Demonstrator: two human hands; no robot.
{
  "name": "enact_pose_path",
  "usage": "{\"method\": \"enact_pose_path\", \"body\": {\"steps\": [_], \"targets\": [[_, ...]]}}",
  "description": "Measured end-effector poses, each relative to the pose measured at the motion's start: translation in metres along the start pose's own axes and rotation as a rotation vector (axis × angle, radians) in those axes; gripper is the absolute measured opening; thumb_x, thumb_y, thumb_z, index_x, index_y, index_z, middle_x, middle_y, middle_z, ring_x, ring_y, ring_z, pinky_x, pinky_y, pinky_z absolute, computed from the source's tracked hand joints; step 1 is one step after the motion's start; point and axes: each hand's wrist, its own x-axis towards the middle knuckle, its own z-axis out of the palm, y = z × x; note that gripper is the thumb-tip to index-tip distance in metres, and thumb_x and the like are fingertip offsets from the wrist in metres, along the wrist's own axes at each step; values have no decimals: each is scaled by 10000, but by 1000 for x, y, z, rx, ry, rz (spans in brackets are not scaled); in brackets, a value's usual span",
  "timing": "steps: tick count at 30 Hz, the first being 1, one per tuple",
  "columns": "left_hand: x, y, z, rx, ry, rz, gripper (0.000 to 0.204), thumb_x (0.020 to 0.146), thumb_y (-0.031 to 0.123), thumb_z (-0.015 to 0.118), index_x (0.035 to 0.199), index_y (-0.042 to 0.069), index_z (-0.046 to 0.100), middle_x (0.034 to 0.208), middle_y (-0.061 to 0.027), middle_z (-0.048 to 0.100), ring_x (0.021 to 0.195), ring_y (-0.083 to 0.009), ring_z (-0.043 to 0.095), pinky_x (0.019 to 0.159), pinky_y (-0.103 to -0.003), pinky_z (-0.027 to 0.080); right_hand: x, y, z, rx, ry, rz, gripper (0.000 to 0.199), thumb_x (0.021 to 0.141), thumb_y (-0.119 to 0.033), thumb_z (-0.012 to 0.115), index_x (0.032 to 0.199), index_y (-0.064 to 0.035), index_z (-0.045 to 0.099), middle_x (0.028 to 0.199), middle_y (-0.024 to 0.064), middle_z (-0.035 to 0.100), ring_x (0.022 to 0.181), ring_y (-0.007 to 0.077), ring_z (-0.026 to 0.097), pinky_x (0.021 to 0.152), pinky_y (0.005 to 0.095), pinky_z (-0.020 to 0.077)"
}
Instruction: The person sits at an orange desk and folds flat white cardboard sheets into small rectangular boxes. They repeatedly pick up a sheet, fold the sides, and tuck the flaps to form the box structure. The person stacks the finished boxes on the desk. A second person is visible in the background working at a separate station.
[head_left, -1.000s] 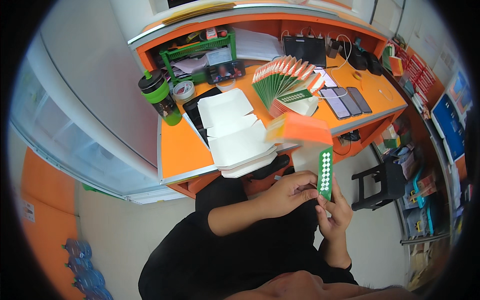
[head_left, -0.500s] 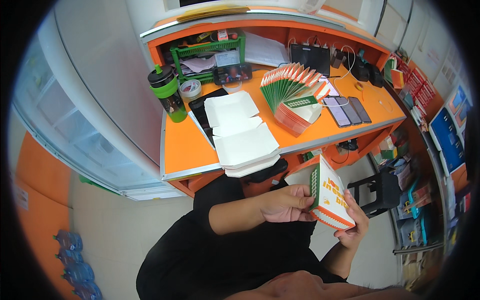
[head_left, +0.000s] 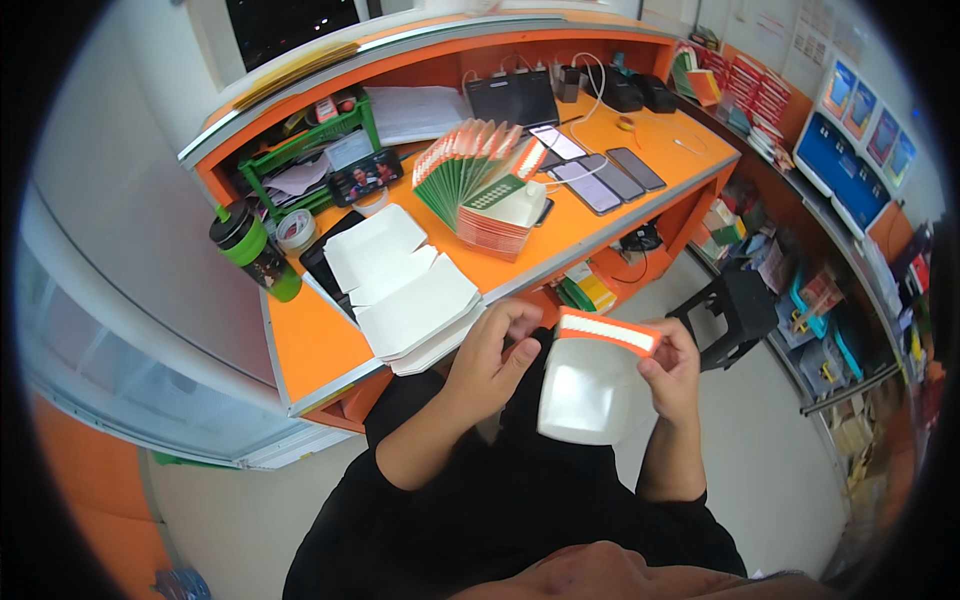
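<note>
One white carton [head_left: 590, 385] with an orange rim held over the lap, left hand [head_left: 492, 362] gripping its left edge, right hand [head_left: 672, 368] pinching the rim, one stack of white cartons [head_left: 405, 290] on the orange desk [head_left: 310, 345], four phones [head_left: 600, 175], one green cup [head_left: 252, 252]

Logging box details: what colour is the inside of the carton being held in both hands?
White inside, with an orange rim band, on the carton; the head view shows it.
</note>
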Motion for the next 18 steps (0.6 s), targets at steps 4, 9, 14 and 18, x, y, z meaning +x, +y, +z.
{"method": "enact_pose_path", "body": {"steps": [4,9,14,18], "targets": [[15,4,17,-406,-174,-37,528,1024,443,539,1296,-6,485,1189,-102,553,1098,-173,549,968,-316,442,10,14,24,230,-72,115,174,906,-72,730,924,-71,557,935,32,585,848,109,567,753,246,460],[11,-17,29,-755,-280,-90,611,1001,518,546,1308,-4,464,1251,-87,510,1175,-161,506,1022,-306,401,28,42,35,192,-69,-18,294,934,-76,698,800,-116,439,806,0,512,704,75,454,623,234,369],[15,-18,41,-524,22,-100,399,1011,400,596,960,5,566,872,-36,559,799,-111,528,709,-273,423,25,28,39,-154,-146,-8,248,944,-161,703,827,-72,503,794,35,543,736,126,503,674,290,418],[13,-20,38,-260,0,-109,349,1007,298,618,854,-16,605,748,-80,569,678,-129,544,627,-289,439,29,32,39,-505,-19,-326,300,917,-163,691,714,-20,523,630,85,459,521,232,469,482,338,368]]}}
